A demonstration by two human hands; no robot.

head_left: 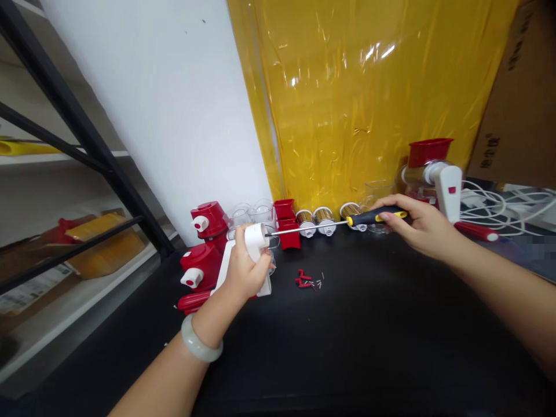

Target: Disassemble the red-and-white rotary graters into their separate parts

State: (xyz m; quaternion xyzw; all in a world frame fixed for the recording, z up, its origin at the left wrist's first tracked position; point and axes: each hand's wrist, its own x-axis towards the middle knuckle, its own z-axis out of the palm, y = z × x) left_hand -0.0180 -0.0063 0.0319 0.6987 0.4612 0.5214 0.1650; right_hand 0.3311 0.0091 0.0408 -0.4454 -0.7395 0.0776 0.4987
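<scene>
My left hand (245,266) is wrapped round a white plastic crank handle (256,238), whose round end faces right. In my right hand (417,226) is a screwdriver (369,218) with a black and yellow grip, held level. Its long shaft points left, and the tip meets the round end of the white part; whether it sits on a screw inside is hidden. Behind and left of my left hand stand red housings (202,260) with white knobs. Small red pieces (303,279) and several screws (319,284) lie on the black table (347,341) below the shaft.
Grater drums (324,220), red hoppers (287,226) and clear cups (252,215) line the back edge. An assembled red and white grater (430,168) stands at the back right, beside white cables (499,208) and a cardboard box (516,98). Black-framed shelving (130,226) is at left.
</scene>
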